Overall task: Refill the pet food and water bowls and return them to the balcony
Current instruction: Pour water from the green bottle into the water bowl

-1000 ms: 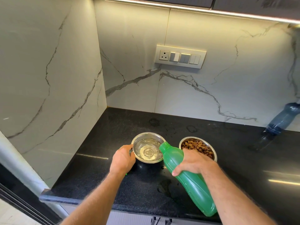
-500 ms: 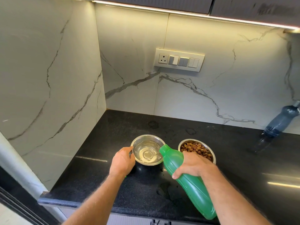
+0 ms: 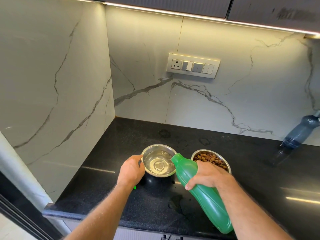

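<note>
A steel water bowl (image 3: 152, 148) stands on the black counter (image 3: 107, 179), partly filled with clear water. My left hand (image 3: 131, 170) grips its left rim. My right hand (image 3: 206, 174) holds a green plastic bottle (image 3: 206, 200) tilted down, its open mouth over the bowl's right edge. Just to the right stands a second steel bowl (image 3: 225, 158) full of brown kibble, partly hidden behind my right hand. A small green thing (image 3: 134, 187), perhaps the cap, peeks out under my left wrist.
A blue-grey bottle (image 3: 301, 131) stands at the far right against the marble backsplash. A socket and switch panel (image 3: 193, 65) is on the back wall. A marble side wall closes the counter on the left. Wet patches mark the counter near its front edge.
The view has tipped slightly upward, so the bowls and hands sit lower in frame. Both hands keep their hold; the bottle stays tilted over the water bowl.
</note>
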### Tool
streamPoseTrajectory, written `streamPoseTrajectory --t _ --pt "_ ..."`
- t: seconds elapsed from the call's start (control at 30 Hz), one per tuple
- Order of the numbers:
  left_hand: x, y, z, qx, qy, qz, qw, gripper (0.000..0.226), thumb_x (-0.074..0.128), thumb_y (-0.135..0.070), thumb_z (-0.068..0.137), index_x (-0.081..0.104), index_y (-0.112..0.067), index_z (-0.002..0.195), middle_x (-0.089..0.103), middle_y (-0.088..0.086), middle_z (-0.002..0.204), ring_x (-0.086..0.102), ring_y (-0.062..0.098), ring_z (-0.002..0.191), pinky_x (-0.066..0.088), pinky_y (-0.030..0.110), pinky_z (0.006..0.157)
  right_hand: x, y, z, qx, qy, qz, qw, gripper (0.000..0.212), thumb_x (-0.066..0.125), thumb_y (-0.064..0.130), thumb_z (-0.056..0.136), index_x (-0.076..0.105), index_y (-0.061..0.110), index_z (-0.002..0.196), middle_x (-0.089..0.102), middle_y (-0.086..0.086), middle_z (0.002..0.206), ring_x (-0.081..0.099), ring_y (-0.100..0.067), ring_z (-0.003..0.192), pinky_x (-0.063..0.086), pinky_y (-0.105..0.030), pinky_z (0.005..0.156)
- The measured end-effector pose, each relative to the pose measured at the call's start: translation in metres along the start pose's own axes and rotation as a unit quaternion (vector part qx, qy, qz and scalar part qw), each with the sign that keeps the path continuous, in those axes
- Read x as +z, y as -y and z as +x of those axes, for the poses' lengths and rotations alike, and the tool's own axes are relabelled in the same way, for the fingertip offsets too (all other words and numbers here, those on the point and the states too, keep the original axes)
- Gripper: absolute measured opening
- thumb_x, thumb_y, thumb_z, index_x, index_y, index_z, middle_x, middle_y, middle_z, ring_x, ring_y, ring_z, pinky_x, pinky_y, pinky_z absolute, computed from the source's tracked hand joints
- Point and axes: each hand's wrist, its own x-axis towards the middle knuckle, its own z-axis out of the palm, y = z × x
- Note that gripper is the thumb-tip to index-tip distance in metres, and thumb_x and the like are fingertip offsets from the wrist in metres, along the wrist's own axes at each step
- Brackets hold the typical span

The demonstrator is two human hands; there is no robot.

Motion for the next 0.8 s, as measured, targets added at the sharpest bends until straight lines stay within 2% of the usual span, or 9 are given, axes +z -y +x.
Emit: streamPoseTrajectory --t 0.07,0.2,0.4,0.6,0.73,0.8 --pt "0.0002 0.0001 0.0008 0.000 0.003 0.000 1.000 0.034 0.058 -0.028 0.099 0.063 -0.027 0.132 0.065 -0.002 0.128 0.060 0.007 0.099 0.054 0.029 0.089 -0.0002 0.0001 0.0001 0.000 0.001 -0.003 1.000 0.085 0.087 0.062 0.052 0.052 0.025 0.120 0.063 0.002 0.108 0.063 -0.017 0.095 0.053 -0.043 0.094" --pt "-0.0001 -0.0001 0.0009 -0.009 0.007 0.002 1.000 0.036 0.058 -0.028 0.099 0.061 -0.026 0.134 0.064 -0.002 0.129 0.062 0.010 0.104 0.053 0.029 0.090 0.0000 0.0005 0.0005 -0.002 0.001 -0.003 1.000 0.085 0.087 0.062 0.052 0.052 0.025 0.120 0.062 0.003 0.108 0.063 -0.017 0.095 0.053 -0.044 0.094" --pt "0.0005 0.0000 0.0009 0.016 0.003 0.012 1.000 0.025 0.056 -0.024 0.098 0.068 -0.026 0.120 0.068 -0.003 0.114 0.058 0.005 0.086 0.047 0.022 0.074 -0.0006 0.0007 0.0021 -0.001 0.003 0.003 1.000 0.086 0.087 0.062 0.049 0.053 0.026 0.119 0.063 0.003 0.107 0.064 -0.017 0.094 0.053 -0.043 0.092" --pt "0.0011 -0.0006 0.0021 0.010 0.008 0.018 1.000 0.029 0.056 -0.025 0.098 0.066 -0.026 0.125 0.068 -0.005 0.115 0.058 0.005 0.087 0.047 0.021 0.074 0.0003 0.0005 0.0048 0.004 0.008 0.003 1.000 0.086 0.087 0.063 0.049 0.052 0.026 0.119 0.063 0.003 0.107 0.064 -0.017 0.094 0.053 -0.043 0.092" --pt "0.0007 -0.0012 0.0022 0.011 0.007 0.014 1.000 0.028 0.055 -0.025 0.098 0.067 -0.028 0.123 0.064 -0.011 0.106 0.060 0.004 0.083 0.047 0.020 0.072 0.0012 0.0011 0.0068 0.003 0.009 0.000 1.000 0.086 0.086 0.063 0.048 0.053 0.026 0.118 0.063 0.003 0.106 0.064 -0.017 0.093 0.053 -0.042 0.091" --pt "0.0009 -0.0016 0.0026 0.012 0.008 0.014 1.000 0.027 0.056 -0.025 0.098 0.067 -0.028 0.122 0.065 -0.010 0.107 0.060 0.004 0.084 0.047 0.020 0.073 0.0011 0.0011 0.0080 0.004 0.011 0.002 1.000 0.086 0.086 0.063 0.048 0.053 0.026 0.118 0.063 0.003 0.106 0.064 -0.017 0.093 0.053 -0.042 0.092"
